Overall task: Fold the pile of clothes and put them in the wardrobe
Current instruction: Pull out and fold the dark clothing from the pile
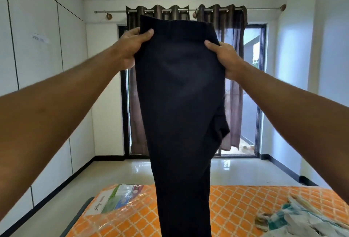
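Dark navy trousers (181, 104) hang in front of me at arm's length, waistband up, legs dropping down past the bottom edge of the view. My left hand (132, 47) grips the waistband's left side, thumb in front of the cloth. My right hand (224, 57) grips the right side a little lower. A pile of clothes (294, 219), white and teal checked among them, lies at the lower right on the bed. White wardrobe doors (37, 57) run along the left wall.
Below the trousers lies a mattress (236, 204) with an orange diamond pattern, wrapped in clear plastic with a printed label (117, 199) at its left. Glossy tiled floor stretches to a glass door with brown curtains (232, 85) at the far wall.
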